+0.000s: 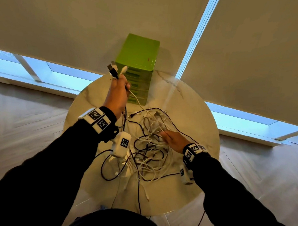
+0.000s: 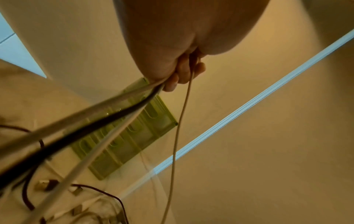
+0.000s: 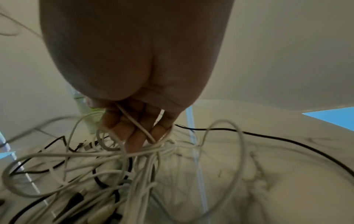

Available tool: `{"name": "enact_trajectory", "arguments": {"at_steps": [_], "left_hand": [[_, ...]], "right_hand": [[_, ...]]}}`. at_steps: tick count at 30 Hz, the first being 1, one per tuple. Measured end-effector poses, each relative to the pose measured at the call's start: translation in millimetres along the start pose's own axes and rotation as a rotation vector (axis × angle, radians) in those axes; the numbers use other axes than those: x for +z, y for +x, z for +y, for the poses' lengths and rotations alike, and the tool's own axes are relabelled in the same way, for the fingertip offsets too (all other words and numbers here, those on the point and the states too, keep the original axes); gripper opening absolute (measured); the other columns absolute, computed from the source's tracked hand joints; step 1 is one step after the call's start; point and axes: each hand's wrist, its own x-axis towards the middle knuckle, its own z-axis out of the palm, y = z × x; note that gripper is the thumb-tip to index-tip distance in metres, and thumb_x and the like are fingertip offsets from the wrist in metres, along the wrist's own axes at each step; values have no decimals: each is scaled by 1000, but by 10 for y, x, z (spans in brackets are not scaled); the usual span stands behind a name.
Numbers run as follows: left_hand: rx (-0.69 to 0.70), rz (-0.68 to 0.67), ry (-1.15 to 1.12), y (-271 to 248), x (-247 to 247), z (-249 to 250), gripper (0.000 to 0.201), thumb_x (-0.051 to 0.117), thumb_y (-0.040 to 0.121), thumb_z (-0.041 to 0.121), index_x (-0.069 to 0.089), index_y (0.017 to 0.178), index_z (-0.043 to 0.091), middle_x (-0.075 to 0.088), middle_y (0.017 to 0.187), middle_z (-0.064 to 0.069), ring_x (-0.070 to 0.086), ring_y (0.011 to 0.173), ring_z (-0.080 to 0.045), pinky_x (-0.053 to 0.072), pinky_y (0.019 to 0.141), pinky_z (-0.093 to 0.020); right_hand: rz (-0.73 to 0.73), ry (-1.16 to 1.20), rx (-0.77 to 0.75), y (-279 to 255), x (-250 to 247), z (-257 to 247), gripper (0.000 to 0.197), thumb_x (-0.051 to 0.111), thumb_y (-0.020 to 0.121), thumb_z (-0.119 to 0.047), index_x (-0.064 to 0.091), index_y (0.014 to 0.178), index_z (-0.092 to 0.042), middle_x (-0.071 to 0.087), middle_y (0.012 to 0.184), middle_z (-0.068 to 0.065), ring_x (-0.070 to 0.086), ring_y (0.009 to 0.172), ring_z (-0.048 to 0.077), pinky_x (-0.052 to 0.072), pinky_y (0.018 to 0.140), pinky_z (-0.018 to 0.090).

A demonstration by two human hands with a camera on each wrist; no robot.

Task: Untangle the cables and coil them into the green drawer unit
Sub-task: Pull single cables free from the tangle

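Note:
A tangle of white and dark cables [image 1: 150,147] lies on the round marble table [image 1: 196,115]. My left hand [image 1: 119,92] is raised in front of the green drawer unit [image 1: 139,60] and grips several cable ends, their plugs [image 1: 113,70] sticking up above the fist; the cables [image 2: 114,115] run taut down to the heap. My right hand [image 1: 174,140] rests on the tangle, its fingers [image 3: 134,136] curled among white cable loops [image 3: 145,153], one strand crossing them. The drawers of the green drawer unit [image 2: 134,136] look closed.
Window blinds hang behind the table, with a bright gap [image 1: 197,36] between them. Some cables [image 1: 140,198] trail over the table's near edge toward my body. Wooden floor [image 1: 23,123] surrounds the table.

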Motion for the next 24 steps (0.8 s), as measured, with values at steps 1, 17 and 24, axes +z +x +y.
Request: {"name": "enact_trajectory", "arguments": {"at_steps": [1,17,24], "left_hand": [[7,11,6,4,-47,21,34,31,108,30,57,109,9,42,68,8,34,53,-4,32,52,-20],[119,-279,483,-424,141,-413,27,33,108,40,51,103,21,47,76,0,41,64,-17,37,65,-36],[-162,-484,461,-526,414,-577,54,40,98,65,69,89,21,70,81,9,64,77,-3,46,76,-32]], "right_hand": [[10,8,10,-5,-8,30,37,35,108,-38,44,72,-31,53,70,-4,49,64,14,38,71,33],[252,141,-41,15,-564,-412,44,42,106,-41,66,82,-13,67,70,-4,67,65,21,51,68,29],[226,34,-258,-255,-528,-687,26,43,107,-30,65,99,-18,62,84,-11,55,66,-3,39,67,9]]}}
